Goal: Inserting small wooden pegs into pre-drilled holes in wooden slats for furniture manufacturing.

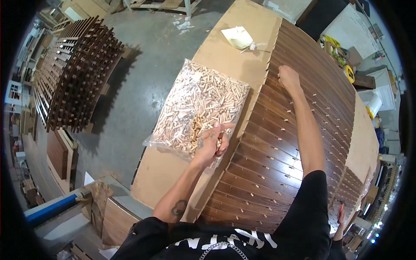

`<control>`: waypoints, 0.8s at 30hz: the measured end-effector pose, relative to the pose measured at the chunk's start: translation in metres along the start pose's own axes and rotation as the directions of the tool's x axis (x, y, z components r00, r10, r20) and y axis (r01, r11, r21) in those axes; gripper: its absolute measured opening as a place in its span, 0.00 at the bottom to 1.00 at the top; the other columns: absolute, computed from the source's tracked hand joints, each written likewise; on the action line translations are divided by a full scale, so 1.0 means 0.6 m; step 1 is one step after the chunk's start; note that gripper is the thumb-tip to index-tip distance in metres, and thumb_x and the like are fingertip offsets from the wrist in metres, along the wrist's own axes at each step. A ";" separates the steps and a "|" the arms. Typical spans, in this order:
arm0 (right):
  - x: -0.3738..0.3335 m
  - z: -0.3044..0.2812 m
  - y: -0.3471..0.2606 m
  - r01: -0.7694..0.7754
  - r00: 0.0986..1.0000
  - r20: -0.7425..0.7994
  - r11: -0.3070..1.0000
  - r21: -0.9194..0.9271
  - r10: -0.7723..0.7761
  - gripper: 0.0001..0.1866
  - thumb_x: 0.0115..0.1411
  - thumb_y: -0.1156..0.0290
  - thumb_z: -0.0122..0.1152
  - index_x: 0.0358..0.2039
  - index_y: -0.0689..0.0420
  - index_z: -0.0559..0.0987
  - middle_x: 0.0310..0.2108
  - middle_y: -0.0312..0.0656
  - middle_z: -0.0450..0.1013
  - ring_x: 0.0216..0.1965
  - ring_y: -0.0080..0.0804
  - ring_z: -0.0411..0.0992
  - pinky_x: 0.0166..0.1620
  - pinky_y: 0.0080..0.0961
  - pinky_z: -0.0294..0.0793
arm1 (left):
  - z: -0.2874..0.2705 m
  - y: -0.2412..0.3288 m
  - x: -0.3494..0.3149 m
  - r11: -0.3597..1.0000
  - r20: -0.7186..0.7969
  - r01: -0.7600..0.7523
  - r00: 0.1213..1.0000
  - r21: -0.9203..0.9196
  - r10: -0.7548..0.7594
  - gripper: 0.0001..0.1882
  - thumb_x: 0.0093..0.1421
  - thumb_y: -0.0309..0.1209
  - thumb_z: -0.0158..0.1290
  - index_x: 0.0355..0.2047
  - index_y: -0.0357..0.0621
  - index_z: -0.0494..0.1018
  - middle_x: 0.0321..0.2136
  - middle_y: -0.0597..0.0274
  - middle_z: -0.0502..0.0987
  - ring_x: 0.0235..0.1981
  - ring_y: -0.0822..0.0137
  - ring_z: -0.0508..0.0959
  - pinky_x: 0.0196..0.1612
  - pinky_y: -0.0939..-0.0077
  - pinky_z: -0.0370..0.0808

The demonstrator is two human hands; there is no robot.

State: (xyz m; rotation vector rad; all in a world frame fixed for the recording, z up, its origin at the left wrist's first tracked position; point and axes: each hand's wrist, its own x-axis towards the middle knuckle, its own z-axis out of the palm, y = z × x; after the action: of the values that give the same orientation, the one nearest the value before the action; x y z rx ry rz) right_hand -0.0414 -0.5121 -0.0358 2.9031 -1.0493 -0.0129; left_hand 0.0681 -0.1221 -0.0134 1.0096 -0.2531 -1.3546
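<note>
A clear plastic bag (208, 93) full of short wooden dowels lies on a tan sheet, with a torn opening near its front corner. Over that opening my left hand (211, 142) is curled around a few wooden dowels (219, 142). My right hand (289, 79) reaches far forward, its fingers closed against the dark brown wooden slats (264, 151). Whatever those fingertips pinch is too small and hidden to make out. Rows of dowels stand up from the slats, nearer to me and to the right of my right arm.
Stacked dark slatted wood (78, 78) stands on the floor at left. A pale yellow bag (238, 38), tied at its neck, sits on the tan sheet's far part (216, 47). At the lower right another person's hand (341, 215) holds a red-handled tool (340, 207) over the slats.
</note>
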 end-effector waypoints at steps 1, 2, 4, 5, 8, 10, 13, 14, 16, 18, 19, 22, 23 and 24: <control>-0.005 0.001 0.001 -0.036 0.999 0.005 0.999 0.015 0.036 0.06 0.53 0.76 0.56 0.30 0.64 0.75 0.35 0.55 0.73 0.41 0.55 0.72 0.43 0.45 0.71 | 0.007 0.004 -0.002 1.000 -0.004 0.012 1.000 -0.005 -0.012 0.31 0.71 0.50 0.31 0.53 0.34 0.68 0.11 0.71 0.59 0.11 0.79 0.57 0.14 0.83 0.54; -0.010 -0.007 -0.002 -0.064 0.998 0.008 0.997 0.030 0.064 0.06 0.54 0.74 0.57 0.31 0.64 0.76 0.36 0.54 0.73 0.41 0.54 0.72 0.43 0.45 0.72 | 0.015 0.007 -0.003 1.000 -0.013 0.017 1.000 -0.012 -0.017 0.30 0.72 0.48 0.31 0.54 0.33 0.68 0.10 0.70 0.59 0.11 0.77 0.57 0.15 0.83 0.55; -0.053 -0.021 -0.017 -0.155 0.985 -0.071 0.985 0.075 0.160 0.08 0.57 0.71 0.56 0.35 0.61 0.77 0.36 0.51 0.73 0.41 0.53 0.73 0.41 0.47 0.73 | 0.026 0.001 0.000 1.000 0.012 -0.004 1.000 -0.031 0.004 0.30 0.72 0.48 0.29 0.56 0.34 0.66 0.10 0.70 0.59 0.11 0.77 0.57 0.14 0.83 0.56; -0.081 -0.021 -0.045 -0.154 0.949 -0.259 0.982 0.110 0.178 0.09 0.58 0.69 0.56 0.37 0.60 0.77 0.36 0.51 0.73 0.41 0.53 0.73 0.41 0.46 0.72 | 0.029 -0.003 -0.002 0.993 0.040 0.004 0.999 -0.116 0.001 0.31 0.72 0.49 0.29 0.57 0.34 0.65 0.10 0.70 0.59 0.10 0.77 0.57 0.14 0.83 0.56; -0.190 -0.083 -0.234 0.007 0.939 -0.272 0.777 0.630 0.211 0.10 0.59 0.72 0.58 0.39 0.62 0.78 0.35 0.49 0.73 0.38 0.43 0.74 0.41 0.37 0.72 | 0.005 0.000 -0.018 0.983 0.021 -0.031 0.999 -0.180 0.036 0.31 0.71 0.50 0.29 0.57 0.35 0.65 0.11 0.69 0.59 0.10 0.77 0.57 0.14 0.83 0.56; -0.288 -0.145 -0.315 0.026 0.997 0.012 0.462 0.887 -0.078 0.10 0.55 0.72 0.64 0.38 0.61 0.79 0.41 0.44 0.75 0.40 0.33 0.75 0.41 0.28 0.73 | 0.003 -0.012 -0.023 0.988 0.028 -0.019 0.999 -0.155 0.024 0.31 0.71 0.51 0.30 0.54 0.36 0.67 0.10 0.69 0.59 0.10 0.77 0.58 0.14 0.84 0.57; -0.345 -0.193 -0.390 0.028 0.987 0.046 0.456 0.889 -0.151 0.10 0.54 0.72 0.64 0.38 0.60 0.79 0.42 0.42 0.74 0.40 0.35 0.75 0.42 0.28 0.73 | 0.014 -0.021 -0.025 0.981 -0.059 0.030 0.997 -0.193 -0.042 0.30 0.69 0.54 0.34 0.51 0.40 0.69 0.14 0.71 0.64 0.12 0.77 0.60 0.14 0.84 0.58; -0.351 -0.193 -0.397 0.034 0.989 0.039 0.475 0.879 -0.144 0.10 0.54 0.72 0.65 0.37 0.60 0.79 0.42 0.42 0.74 0.39 0.37 0.75 0.43 0.28 0.73 | 0.023 -0.019 -0.023 0.979 -0.145 0.014 0.988 -0.205 -0.044 0.29 0.68 0.55 0.36 0.50 0.41 0.69 0.17 0.71 0.67 0.13 0.77 0.62 0.14 0.84 0.58; -0.362 -0.191 -0.389 0.036 0.991 0.033 0.501 0.865 -0.127 0.11 0.54 0.72 0.65 0.37 0.61 0.79 0.42 0.43 0.74 0.39 0.39 0.74 0.43 0.29 0.73 | 0.040 -0.025 -0.029 0.968 -0.243 0.067 0.962 -0.243 -0.127 0.29 0.69 0.54 0.34 0.45 0.41 0.72 0.16 0.75 0.65 0.12 0.81 0.60 0.14 0.84 0.53; -0.370 -0.182 -0.375 0.020 0.983 0.076 0.514 0.858 -0.166 0.10 0.54 0.73 0.63 0.37 0.62 0.79 0.39 0.45 0.73 0.39 0.42 0.74 0.43 0.30 0.72 | 0.035 -0.034 -0.036 0.970 -0.160 0.152 0.970 -0.189 -0.183 0.27 0.70 0.53 0.35 0.41 0.43 0.74 0.16 0.75 0.66 0.12 0.81 0.60 0.14 0.84 0.53; -0.378 -0.169 -0.372 -0.055 0.988 0.113 0.454 0.889 -0.102 0.09 0.55 0.74 0.62 0.37 0.62 0.79 0.35 0.45 0.72 0.39 0.41 0.74 0.42 0.32 0.72 | 0.046 -0.038 -0.035 0.971 -0.189 0.173 0.961 -0.163 -0.203 0.26 0.70 0.52 0.35 0.37 0.44 0.74 0.15 0.74 0.67 0.12 0.81 0.60 0.14 0.84 0.52; -0.388 -0.157 -0.366 -0.022 0.997 0.055 0.479 0.877 -0.054 0.07 0.57 0.75 0.59 0.36 0.64 0.78 0.33 0.46 0.71 0.34 0.39 0.75 0.38 0.30 0.73 | 0.037 -0.058 -0.039 0.982 -0.034 0.130 0.990 -0.139 -0.136 0.26 0.70 0.52 0.35 0.35 0.44 0.74 0.14 0.73 0.67 0.11 0.82 0.60 0.13 0.84 0.52; -0.388 -0.163 -0.365 -0.024 0.997 0.055 0.486 0.874 -0.049 0.07 0.57 0.75 0.59 0.36 0.64 0.78 0.33 0.46 0.71 0.34 0.39 0.75 0.38 0.30 0.73 | 0.036 -0.063 -0.039 0.984 -0.052 0.155 0.986 -0.090 -0.160 0.27 0.69 0.55 0.35 0.33 0.46 0.73 0.11 0.71 0.64 0.10 0.80 0.60 0.13 0.84 0.53; -0.386 -0.174 -0.365 -0.103 0.986 0.152 0.470 0.877 -0.067 0.07 0.59 0.75 0.58 0.37 0.64 0.77 0.34 0.46 0.73 0.31 0.36 0.75 0.37 0.28 0.74 | 0.036 -0.068 -0.040 0.984 -0.045 0.155 0.986 -0.092 -0.160 0.27 0.69 0.55 0.35 0.33 0.46 0.73 0.11 0.71 0.64 0.10 0.80 0.60 0.13 0.84 0.53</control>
State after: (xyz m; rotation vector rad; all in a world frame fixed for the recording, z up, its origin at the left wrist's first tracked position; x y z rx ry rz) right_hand -0.0771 -0.1908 0.0538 3.8757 -1.4514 0.4489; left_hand 0.0193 -0.1061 -0.0207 1.0060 -0.0749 -1.4676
